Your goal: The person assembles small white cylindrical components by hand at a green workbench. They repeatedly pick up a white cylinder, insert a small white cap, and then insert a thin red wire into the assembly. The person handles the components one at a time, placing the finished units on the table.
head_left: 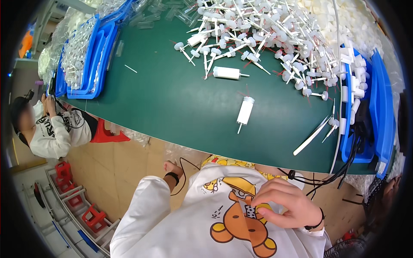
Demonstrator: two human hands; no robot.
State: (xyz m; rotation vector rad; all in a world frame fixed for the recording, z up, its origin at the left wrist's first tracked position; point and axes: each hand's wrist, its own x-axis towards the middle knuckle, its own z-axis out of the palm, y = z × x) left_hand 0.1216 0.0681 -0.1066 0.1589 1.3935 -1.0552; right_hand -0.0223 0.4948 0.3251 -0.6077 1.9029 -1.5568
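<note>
My right hand (286, 204) is raised in front of my shirt, below the table's near edge. Its fingers are bent, with a gap between them and the thumb, and I see nothing held there. Low beside my lap is my left hand (173, 168), foreshortened, its fingers mostly hidden. On the green table (172, 103), a white cylinder with a clear end and thin rod (245, 111) lies nearest to me. A similar white cylinder (226, 73) lies sideways just beyond it. White tweezers (310, 136) rest at the right, next to a small white rod part with a translucent disc (331, 127).
A large heap of white rod parts (266, 34) with red wires covers the far side. Blue bins stand at the left (103, 60) and right (380, 112). Black cables (355, 148) hang at the right edge. Another person (56, 129) sits at the left.
</note>
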